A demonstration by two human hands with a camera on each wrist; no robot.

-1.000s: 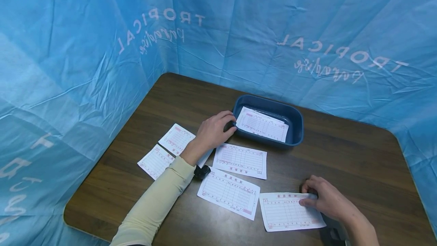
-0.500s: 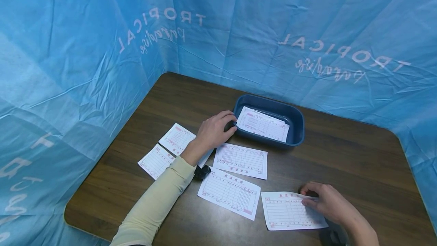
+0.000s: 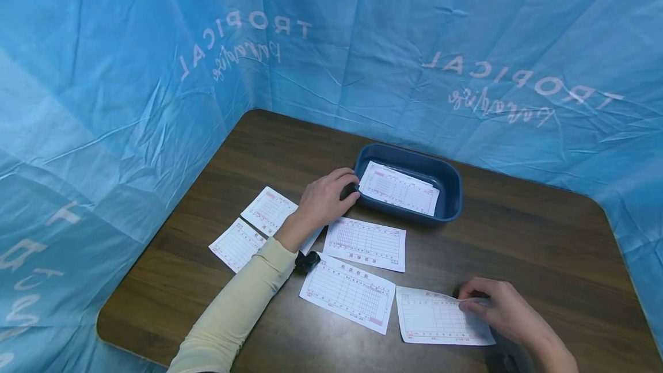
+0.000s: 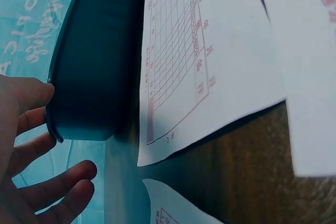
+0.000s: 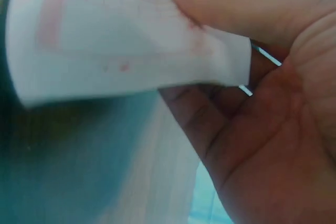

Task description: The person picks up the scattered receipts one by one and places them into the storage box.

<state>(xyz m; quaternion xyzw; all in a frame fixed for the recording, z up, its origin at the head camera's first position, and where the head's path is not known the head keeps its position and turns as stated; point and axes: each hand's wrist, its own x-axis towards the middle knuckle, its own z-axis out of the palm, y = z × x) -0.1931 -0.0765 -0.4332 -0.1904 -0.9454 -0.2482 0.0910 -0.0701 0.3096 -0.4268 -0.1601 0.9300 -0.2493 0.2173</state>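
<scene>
My right hand [image 3: 502, 307] pinches a white printed receipt slip [image 3: 440, 318] by its top right part, thumb on the near face and fingers behind. In the right wrist view the slip [image 5: 121, 61] bends a little and stands off the table. My left hand [image 3: 325, 199] holds the left end of a dark blue plastic tub [image 3: 450, 194]; in the left wrist view the thumb and some fingers meet at the tub's rim [image 4: 52, 108], while the other fingers spread free. Inside the tub lies a small stack of similar slips [image 3: 399, 189].
Two slips lie in the middle, one receipt slip [image 3: 365, 243] near the tub and another receipt slip [image 3: 347, 292] closer to me. More slips [image 3: 266, 212] lie left, partly under my left forearm. Blue printed cloth [image 3: 331, 45] walls off the brown table [image 3: 518, 229].
The right hand has shifted slightly right and toward me, and the pinched slip now tilts and curves up more. The left hand and the tub stay nearly in place.
</scene>
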